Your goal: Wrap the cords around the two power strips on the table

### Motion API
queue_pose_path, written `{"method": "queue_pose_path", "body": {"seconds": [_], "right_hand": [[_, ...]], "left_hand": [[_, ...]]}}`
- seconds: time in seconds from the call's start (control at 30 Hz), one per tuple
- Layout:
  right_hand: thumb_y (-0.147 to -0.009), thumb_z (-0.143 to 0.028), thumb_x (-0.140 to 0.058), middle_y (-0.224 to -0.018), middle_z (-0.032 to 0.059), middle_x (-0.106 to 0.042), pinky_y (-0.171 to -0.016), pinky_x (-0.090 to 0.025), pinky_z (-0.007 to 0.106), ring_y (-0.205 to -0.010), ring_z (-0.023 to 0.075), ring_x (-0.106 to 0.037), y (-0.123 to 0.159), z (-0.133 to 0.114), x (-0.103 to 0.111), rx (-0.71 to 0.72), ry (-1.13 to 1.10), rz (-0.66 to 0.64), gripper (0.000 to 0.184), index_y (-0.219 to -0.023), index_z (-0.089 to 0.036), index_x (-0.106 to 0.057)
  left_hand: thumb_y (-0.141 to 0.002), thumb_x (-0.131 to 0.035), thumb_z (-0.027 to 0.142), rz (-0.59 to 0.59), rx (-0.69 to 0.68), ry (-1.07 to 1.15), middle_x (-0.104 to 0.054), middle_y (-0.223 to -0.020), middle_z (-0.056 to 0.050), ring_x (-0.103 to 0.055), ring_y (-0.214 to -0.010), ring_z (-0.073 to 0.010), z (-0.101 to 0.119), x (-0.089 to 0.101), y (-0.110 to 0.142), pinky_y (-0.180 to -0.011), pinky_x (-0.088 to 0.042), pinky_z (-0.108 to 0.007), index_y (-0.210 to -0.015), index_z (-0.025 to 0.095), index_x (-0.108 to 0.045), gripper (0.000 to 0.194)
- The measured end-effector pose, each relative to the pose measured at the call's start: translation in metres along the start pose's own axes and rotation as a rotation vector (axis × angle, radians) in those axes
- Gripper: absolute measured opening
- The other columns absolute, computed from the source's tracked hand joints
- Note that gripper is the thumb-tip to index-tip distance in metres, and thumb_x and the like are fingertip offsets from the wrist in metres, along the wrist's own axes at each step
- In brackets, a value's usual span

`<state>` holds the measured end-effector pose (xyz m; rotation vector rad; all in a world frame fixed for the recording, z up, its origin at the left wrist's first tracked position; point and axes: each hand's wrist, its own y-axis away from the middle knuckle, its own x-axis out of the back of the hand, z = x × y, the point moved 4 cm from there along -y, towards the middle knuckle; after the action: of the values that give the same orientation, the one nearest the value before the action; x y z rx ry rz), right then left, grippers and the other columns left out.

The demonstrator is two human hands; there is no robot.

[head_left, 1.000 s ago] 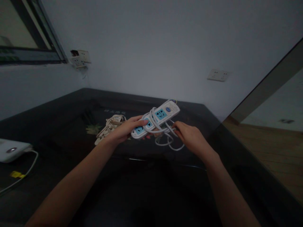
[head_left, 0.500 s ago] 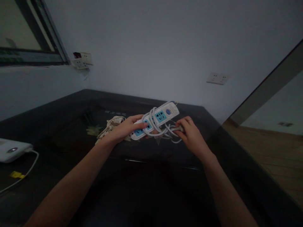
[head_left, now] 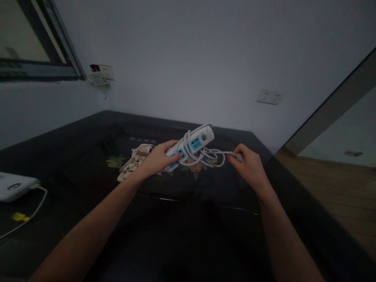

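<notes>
A white power strip [head_left: 207, 134] with blue sockets and a dark blue switch is tilted up to the right above the dark table. My left hand [head_left: 160, 157] grips its lower end, thumb on top. White cord [head_left: 202, 156] is wound around the strip and loops off its right side. My right hand [head_left: 246, 161] is closed on the plug [head_left: 238, 156] at the cord's end, with a stretch of cord running between it and the strip. Behind my left hand lies a second, cream-coloured power strip [head_left: 133, 162] with its own cord, partly hidden by my wrist.
The dark glossy table [head_left: 182, 239] carries a printed flower pattern. A white device [head_left: 17, 186] with a cable and yellow tag [head_left: 20, 217] sits at the left edge. Wall sockets [head_left: 269, 97] are at the back, and a wooden floor [head_left: 337, 188] lies to the right.
My right hand has moved right with the plug, drawing the cord out straighter. The power strip has shifted slightly left and tilts more steeply. My left hand keeps its hold.
</notes>
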<state>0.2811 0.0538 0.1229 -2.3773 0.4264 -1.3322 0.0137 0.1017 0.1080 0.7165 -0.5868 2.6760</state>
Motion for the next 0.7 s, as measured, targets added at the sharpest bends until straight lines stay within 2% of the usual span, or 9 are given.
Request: {"method": "queue_pose_path", "body": {"seconds": [0.07,0.13,0.2,0.3,0.47,0.6,0.7], "right_hand": [[-0.078,-0.035,-0.057,-0.06,0.001,-0.062,-0.055,-0.037,0.026,-0.058,0.0166,-0.057,-0.002,0.005,0.005,-0.013,-0.122,-0.077,0.019,-0.069,-0.021,-0.048],[-0.081,-0.04,-0.056,-0.059,0.0016,-0.064,-0.058,-0.041,0.027,-0.059,0.0168,-0.06,-0.001,0.003,0.008,-0.003,-0.23,-0.24,0.023,-0.07,-0.02,-0.052],[-0.084,-0.044,-0.054,-0.057,0.0011,-0.063,-0.057,-0.042,0.026,-0.058,0.0161,-0.061,0.004,-0.006,0.013,0.007,-0.268,-0.384,0.028,-0.072,-0.018,-0.057],[-0.088,-0.041,-0.05,-0.056,-0.001,-0.061,-0.053,-0.04,0.024,-0.054,0.0138,-0.059,0.017,-0.028,0.022,0.053,-0.226,-0.497,0.029,-0.076,-0.018,-0.061],[-0.088,-0.027,-0.052,-0.065,-0.0011,-0.063,-0.051,-0.036,0.022,-0.055,0.012,-0.057,0.05,-0.08,0.02,0.278,-0.043,-0.455,0.018,-0.076,-0.019,-0.063],[-0.08,-0.015,-0.061,-0.065,-0.0008,-0.066,-0.047,-0.032,0.024,-0.053,0.0138,-0.06,0.08,-0.119,-0.007,0.488,0.136,-0.418,0.01,-0.07,-0.018,-0.06],[-0.077,-0.012,-0.06,-0.063,0.0009,-0.067,-0.044,-0.033,0.025,-0.051,0.0153,-0.062,0.101,-0.14,-0.03,0.66,0.15,-0.326,0.008,-0.071,-0.017,-0.06]], "left_hand": [[-0.077,-0.06,0.04,0.053,0.019,-0.022,-0.068,-0.112,-0.009,-0.062,-0.1,-0.0249,-0.007,0.006,-0.003,-0.09,-0.046,-0.036,-0.115,0.014,-0.062,0.046],[-0.075,-0.061,0.042,0.11,0.045,-0.019,-0.069,-0.109,-0.009,-0.063,-0.097,-0.0256,-0.014,0.009,-0.006,-0.087,-0.047,-0.036,-0.111,0.014,-0.064,0.046],[-0.073,-0.062,0.044,0.166,0.06,0.003,-0.07,-0.107,-0.009,-0.064,-0.097,-0.0261,-0.021,0.008,-0.008,-0.086,-0.048,-0.035,-0.109,0.014,-0.064,0.046],[-0.072,-0.064,0.044,0.214,0.068,0.077,-0.07,-0.106,-0.01,-0.064,-0.095,-0.026,-0.033,0.0,-0.012,-0.085,-0.049,-0.035,-0.106,0.014,-0.065,0.046],[-0.072,-0.067,0.043,0.267,0.117,0.312,-0.07,-0.099,-0.009,-0.067,-0.084,-0.0229,-0.055,-0.012,-0.016,-0.075,-0.053,-0.034,-0.102,0.014,-0.064,0.042],[-0.069,-0.073,0.042,0.306,0.149,0.553,-0.07,-0.094,-0.005,-0.067,-0.07,-0.0181,-0.057,-0.017,-0.014,-0.065,-0.054,-0.03,-0.105,0.015,-0.061,0.047],[-0.067,-0.075,0.04,0.366,0.165,0.623,-0.07,-0.088,-0.003,-0.065,-0.066,-0.0164,-0.052,-0.018,-0.012,-0.062,-0.054,-0.028,-0.103,0.014,-0.063,0.046]]}}
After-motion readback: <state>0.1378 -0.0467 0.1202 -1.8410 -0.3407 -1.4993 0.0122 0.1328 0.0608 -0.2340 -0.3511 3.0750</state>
